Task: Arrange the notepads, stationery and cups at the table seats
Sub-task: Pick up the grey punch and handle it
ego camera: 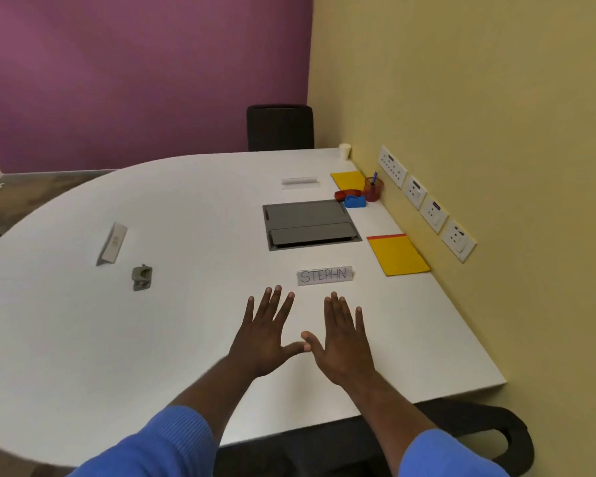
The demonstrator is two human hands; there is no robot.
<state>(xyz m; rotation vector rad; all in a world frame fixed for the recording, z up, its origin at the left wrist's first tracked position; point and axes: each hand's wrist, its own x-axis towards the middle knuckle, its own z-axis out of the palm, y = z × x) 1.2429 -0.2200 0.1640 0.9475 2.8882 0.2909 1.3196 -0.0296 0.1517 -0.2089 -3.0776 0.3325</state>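
Head view of a white desk (pixel 186 201) set against a yellow wall.

**Containers.** A red mesh holder (pixel 373 189) stands upright by the wall and holds a blue pen (pixel 374 177), which leans up and out above its rim. A white cup (pixel 344 151) stands upright at the far right corner of the desk; its contents cannot be seen. A grey hatch (pixel 310 223) is set flush in the desk top with both of its lids closed.

**Task items.** The near pad (pixel 398 255), yellow with a red strip along its far edge, lies flat beside the wall with its long axis running away from the viewer. The far pad (pixel 347 180), also yellow, lies flat just left of the holder. A red stapler (pixel 348 194) and a blue tape dispenser (pixel 354 201) sit close together between the holder and the hatch.

**Cards.** A card reading "STEPHN" (pixel 325 275) faces the viewer with its long axis left to right, between the hatch and the hands. A second card (pixel 300 182) stands beyond the hatch. A third (pixel 112 243) stands at the left, near a small grey object (pixel 141 277).

**Hands.** The left hand (pixel 267 335) and right hand (pixel 344 342) are held palm down over the desk's near edge. Their fingers are straight and spread, their thumb tips meet, and they hold nothing. Whether the palms rest on the surface cannot be told.
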